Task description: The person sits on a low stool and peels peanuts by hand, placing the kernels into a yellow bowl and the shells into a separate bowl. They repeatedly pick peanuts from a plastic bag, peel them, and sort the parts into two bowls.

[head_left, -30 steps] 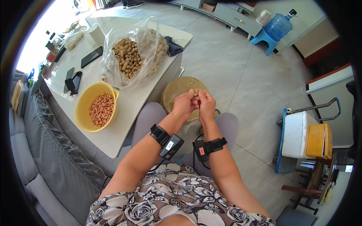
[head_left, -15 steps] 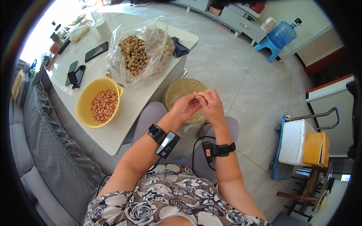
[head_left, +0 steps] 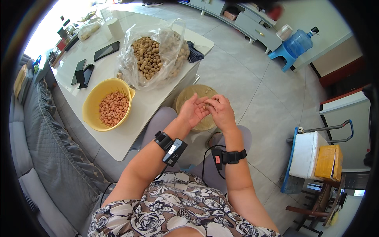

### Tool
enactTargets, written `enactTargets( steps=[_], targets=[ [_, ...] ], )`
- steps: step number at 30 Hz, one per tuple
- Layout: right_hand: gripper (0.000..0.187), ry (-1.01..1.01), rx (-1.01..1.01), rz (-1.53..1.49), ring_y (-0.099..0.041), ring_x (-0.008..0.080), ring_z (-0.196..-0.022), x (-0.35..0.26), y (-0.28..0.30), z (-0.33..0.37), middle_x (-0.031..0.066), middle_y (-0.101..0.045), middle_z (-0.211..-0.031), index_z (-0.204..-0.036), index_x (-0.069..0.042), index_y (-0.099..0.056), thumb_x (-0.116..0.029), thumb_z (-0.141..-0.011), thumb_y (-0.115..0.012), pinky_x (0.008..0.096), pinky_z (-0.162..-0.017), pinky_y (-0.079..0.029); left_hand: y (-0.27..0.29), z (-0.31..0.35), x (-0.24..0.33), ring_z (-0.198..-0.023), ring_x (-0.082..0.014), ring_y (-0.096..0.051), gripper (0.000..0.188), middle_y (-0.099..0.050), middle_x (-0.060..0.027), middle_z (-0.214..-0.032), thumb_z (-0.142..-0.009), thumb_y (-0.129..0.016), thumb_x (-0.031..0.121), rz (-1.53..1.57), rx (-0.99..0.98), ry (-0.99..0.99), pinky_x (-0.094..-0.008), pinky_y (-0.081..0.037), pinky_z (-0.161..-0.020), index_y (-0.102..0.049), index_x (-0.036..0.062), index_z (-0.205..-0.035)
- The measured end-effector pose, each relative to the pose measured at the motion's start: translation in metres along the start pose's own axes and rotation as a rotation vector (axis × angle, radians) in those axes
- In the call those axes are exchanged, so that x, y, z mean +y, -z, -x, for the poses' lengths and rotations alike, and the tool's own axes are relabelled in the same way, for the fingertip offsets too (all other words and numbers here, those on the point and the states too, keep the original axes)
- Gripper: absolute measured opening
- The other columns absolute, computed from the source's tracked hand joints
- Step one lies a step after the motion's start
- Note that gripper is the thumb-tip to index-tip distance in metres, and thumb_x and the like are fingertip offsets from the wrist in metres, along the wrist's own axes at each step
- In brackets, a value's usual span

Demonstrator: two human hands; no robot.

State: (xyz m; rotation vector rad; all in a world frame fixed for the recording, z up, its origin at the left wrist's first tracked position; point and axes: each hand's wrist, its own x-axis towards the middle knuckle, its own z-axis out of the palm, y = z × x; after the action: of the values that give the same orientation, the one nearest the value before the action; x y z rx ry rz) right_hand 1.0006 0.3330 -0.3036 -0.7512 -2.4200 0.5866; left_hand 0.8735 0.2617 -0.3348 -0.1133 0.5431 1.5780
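Note:
My left hand is turned palm up with its fingers spread, close beside the right one. My right hand pinches a small peanut at the left hand's fingertips; whether the shell is whole or split is too small to tell. Both hands are above a round yellowish bin on the floor. On the table to the left stands a yellow bowl of shelled pink peanuts. Behind it, an opened clear plastic bag holds many unshelled peanuts.
Phones, a white cylinder and a dark striped cloth lie or stand on the white table. A grey sofa is at left. At right are a cart with boxes and a blue water jug on a stool.
My hands have parted slightly. The left fingers have opened out from around the peanut, while the right hand keeps its pinch. The view has shifted a little.

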Motion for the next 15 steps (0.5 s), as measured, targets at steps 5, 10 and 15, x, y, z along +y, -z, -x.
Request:
enactTargets(
  steps=[5,10,15],
  targets=[
    [0.027,-0.135,0.047,0.109,-0.055,0.0243,-0.094,0.011,-0.01,-0.005,0.0074,-0.056,-0.102,-0.104,-0.008,-0.06,-0.015,-0.078,-0.062,0.0365,-0.077,-0.047,0.0,-0.002,-0.007,-0.084,-0.0248,-0.059,0.021,-0.058,-0.014,-0.096,-0.088,-0.045,0.002,-0.049,0.011,-0.087,-0.0352,-0.052,-0.082,-0.053,-0.0089,-0.104],
    [0.029,-0.334,0.044,0.024,-0.058,0.027,-0.088,-0.01,-0.01,-0.021,0.0129,-0.056,-0.105,-0.109,-0.006,-0.057,-0.016,-0.081,-0.059,0.0361,-0.076,-0.047,-0.013,0.061,0.045,-0.096,-0.0257,-0.06,0.022,-0.058,-0.017,-0.103,-0.086,-0.044,-0.004,-0.237,0.069,-0.289,-0.0328,-0.05,-0.086,-0.054,-0.0083,-0.106],
    [0.025,-0.073,-0.039,-0.251,-0.06,0.0246,-0.076,-0.058,-0.031,-0.065,0.0132,-0.06,-0.094,-0.104,-0.003,-0.061,-0.013,-0.082,-0.057,0.032,-0.07,-0.048,0.001,0.145,0.14,-0.081,-0.017,-0.063,0.02,-0.064,-0.0119,-0.09,-0.087,-0.045,-0.003,-0.651,0.239,-0.881,-0.0271,-0.051,-0.08,-0.061,-0.0051,-0.099]
  ],
)
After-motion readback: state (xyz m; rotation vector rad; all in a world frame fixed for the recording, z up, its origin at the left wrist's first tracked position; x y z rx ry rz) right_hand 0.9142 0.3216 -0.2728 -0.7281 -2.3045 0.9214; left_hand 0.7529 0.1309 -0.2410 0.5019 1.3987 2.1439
